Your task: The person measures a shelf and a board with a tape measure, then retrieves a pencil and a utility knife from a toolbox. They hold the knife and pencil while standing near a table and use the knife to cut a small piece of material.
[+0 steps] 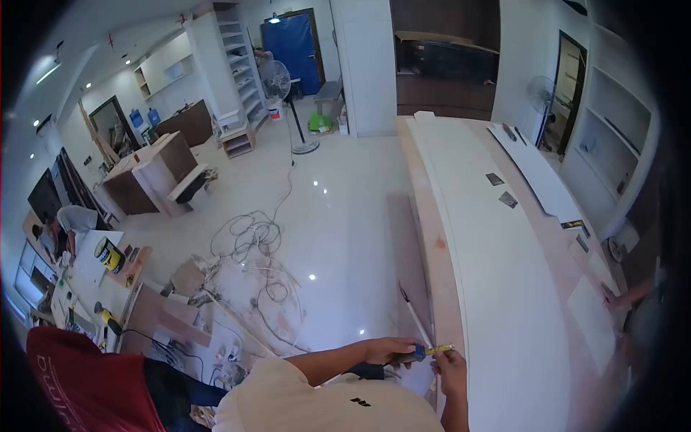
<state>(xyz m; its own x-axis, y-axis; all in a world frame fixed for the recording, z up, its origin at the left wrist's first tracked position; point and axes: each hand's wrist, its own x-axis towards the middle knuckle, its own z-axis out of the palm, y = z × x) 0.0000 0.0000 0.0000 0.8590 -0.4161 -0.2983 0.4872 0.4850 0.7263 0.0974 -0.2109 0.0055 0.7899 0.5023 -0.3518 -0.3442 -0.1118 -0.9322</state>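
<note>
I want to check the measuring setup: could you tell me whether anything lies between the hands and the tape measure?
Nothing visible does. The left hand already grips the tape measure, and the right hand pinches its yellow blade at the edge of the white panel.

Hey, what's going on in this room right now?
A person leans over a long white counter top. Their left hand holds a blue tape measure, and their right hand pinches its yellow blade at the counter's edge. Cables and tools lie across the floor, and another person works at far left.
</note>
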